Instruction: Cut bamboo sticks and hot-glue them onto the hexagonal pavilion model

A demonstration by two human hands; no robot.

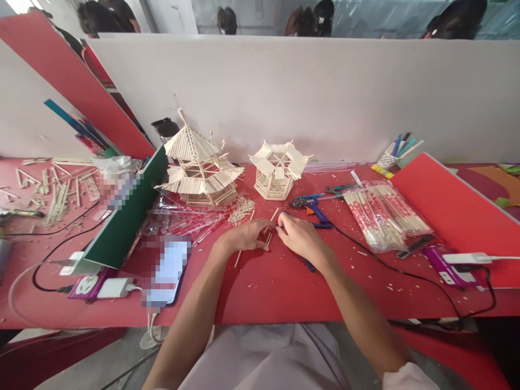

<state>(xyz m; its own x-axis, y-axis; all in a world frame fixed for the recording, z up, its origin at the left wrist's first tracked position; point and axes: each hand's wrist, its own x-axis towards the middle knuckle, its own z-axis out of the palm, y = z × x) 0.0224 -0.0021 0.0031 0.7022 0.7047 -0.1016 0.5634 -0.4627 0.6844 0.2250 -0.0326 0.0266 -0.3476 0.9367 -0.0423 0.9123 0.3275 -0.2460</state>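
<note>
We've got two stick pagodas (200, 165) behind our left hand (244, 236) and right hand (298, 236), both grips pinching thin sticks (268, 236), glue gun (312, 207) just beside.

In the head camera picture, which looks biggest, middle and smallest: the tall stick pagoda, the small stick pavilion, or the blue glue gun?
1. Tall pagoda
2. Small pavilion
3. Glue gun, though it lies a bit nearer the camera.

Thin pale wooden sticks (268, 236) lie flat between both hands.

Two stick pavilions (199, 168) stand behind the hands (276, 235), glue gun (311, 206) and chopstick packs (384, 214) to their right.
</note>
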